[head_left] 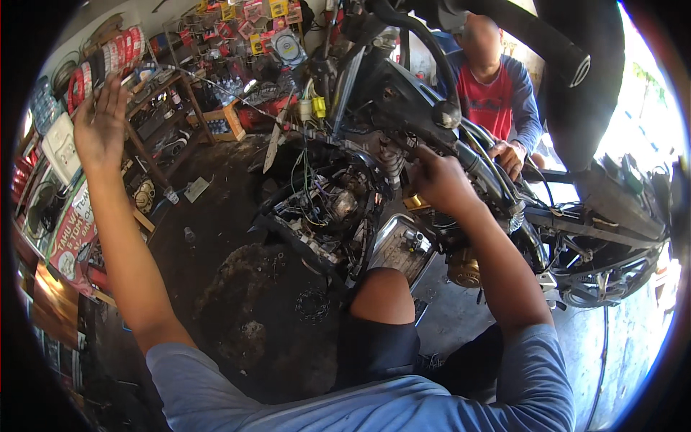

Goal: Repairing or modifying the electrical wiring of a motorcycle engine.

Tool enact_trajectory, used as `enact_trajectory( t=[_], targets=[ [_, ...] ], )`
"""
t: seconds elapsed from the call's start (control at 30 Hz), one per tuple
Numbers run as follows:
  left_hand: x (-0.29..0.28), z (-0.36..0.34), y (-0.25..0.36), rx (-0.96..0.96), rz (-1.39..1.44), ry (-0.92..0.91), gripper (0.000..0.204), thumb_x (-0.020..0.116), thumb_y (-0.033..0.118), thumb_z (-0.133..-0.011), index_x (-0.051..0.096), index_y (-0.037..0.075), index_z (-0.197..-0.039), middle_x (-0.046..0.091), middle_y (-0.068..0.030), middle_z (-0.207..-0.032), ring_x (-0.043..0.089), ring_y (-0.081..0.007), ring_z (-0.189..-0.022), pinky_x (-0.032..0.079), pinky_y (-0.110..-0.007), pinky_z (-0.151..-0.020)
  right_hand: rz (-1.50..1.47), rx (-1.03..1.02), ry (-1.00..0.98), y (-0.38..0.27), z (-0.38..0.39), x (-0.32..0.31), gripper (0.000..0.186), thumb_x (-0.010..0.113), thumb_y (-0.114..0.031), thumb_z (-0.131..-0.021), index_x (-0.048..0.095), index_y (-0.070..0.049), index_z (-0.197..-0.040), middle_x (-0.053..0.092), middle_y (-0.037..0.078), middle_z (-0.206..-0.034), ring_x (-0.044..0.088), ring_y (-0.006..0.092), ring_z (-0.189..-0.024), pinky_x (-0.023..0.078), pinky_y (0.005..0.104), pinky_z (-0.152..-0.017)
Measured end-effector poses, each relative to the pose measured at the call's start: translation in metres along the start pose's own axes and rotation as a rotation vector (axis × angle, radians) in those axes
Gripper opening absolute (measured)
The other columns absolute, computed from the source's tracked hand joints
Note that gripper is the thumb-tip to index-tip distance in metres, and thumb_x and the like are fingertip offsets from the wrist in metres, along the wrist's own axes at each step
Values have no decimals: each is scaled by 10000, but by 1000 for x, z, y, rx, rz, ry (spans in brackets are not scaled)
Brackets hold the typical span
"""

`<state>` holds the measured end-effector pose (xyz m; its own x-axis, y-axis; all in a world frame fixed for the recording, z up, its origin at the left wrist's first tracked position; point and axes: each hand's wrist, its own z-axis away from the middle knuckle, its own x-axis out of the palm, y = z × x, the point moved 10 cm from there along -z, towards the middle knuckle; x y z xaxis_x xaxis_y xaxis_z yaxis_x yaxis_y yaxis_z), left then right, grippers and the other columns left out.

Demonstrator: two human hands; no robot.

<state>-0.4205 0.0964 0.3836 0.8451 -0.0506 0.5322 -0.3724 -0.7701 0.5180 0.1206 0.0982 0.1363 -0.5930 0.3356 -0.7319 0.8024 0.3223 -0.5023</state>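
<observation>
My left hand (102, 126) is raised at the far left with its fingers stretched upward, open. Close to its fingertips is the end of a thin cable (205, 81) that runs across to the partly dismantled motorcycle (403, 90). My right hand (443, 183) is closed in front of the motorcycle's frame; its fingertips point inward, and whatever they grip is hidden. Just left of that hand is a ribbed metal part (392, 160). Below it, exposed wiring (317, 191) hangs in a black body section (288, 248). Yellow connectors (318, 108) dangle above.
Across the motorcycle, a co-worker in a red and blue shirt (497, 93) has a hand (509, 158) on it. A metal tray (403, 248) with small parts lies by my knee. Wooden shelves (155, 115) and hanging packaged parts (245, 25) stand at the back left. A sprocket-like ring (312, 305) lies on the floor.
</observation>
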Motion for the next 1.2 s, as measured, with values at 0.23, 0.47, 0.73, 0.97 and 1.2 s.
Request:
enact_trajectory(
  t=[0.23, 0.47, 0.73, 0.97, 1.2],
  targets=[
    [23, 122, -11, -31, -79, -339, 196, 576, 207, -1028, 614, 34, -1111, 683, -161, -1082, 680, -215, -930, 577, -356, -842, -761, 232, 32, 70, 86, -75, 297, 578, -24, -831, 617, 12, -1123, 681, 66, -878, 647, 135, -824, 516, 305, -761],
    [145, 264, -143, -220, -368, -479, 193, 616, 218, -1018, 603, 32, -1067, 628, -57, -817, 621, -141, -663, 541, -279, -578, -202, -107, -89, 42, 143, -110, 651, 673, 25, -785, 525, 11, -1419, 672, 126, -1169, 638, 208, -1143, 475, 344, -1005],
    [250, 373, -226, -92, -655, -826, 128, 715, 126, -932, 701, 2, -961, 724, -88, -829, 674, -121, -765, 526, -288, -694, -981, 212, 205, 14, 125, -30, 326, 708, -64, -953, 599, 19, -1248, 675, 93, -1066, 663, 163, -1007, 518, 323, -879],
    [230, 371, -249, -233, -540, -778, 153, 737, 164, -923, 715, 13, -941, 719, -119, -796, 688, -164, -721, 516, -301, -665, -586, -48, 241, -3, 111, -44, 66, 692, -7, -915, 657, 8, -969, 618, 62, -819, 587, 125, -737, 486, 285, -680],
    [226, 375, -221, 73, -616, -929, 230, 755, 257, -915, 721, 30, -901, 692, -145, -755, 686, -316, -661, 525, -369, -609, -607, 64, 39, 8, 113, -36, 41, 670, 33, -889, 634, 19, -876, 593, 57, -750, 543, 108, -629, 437, 280, -581]
  ],
)
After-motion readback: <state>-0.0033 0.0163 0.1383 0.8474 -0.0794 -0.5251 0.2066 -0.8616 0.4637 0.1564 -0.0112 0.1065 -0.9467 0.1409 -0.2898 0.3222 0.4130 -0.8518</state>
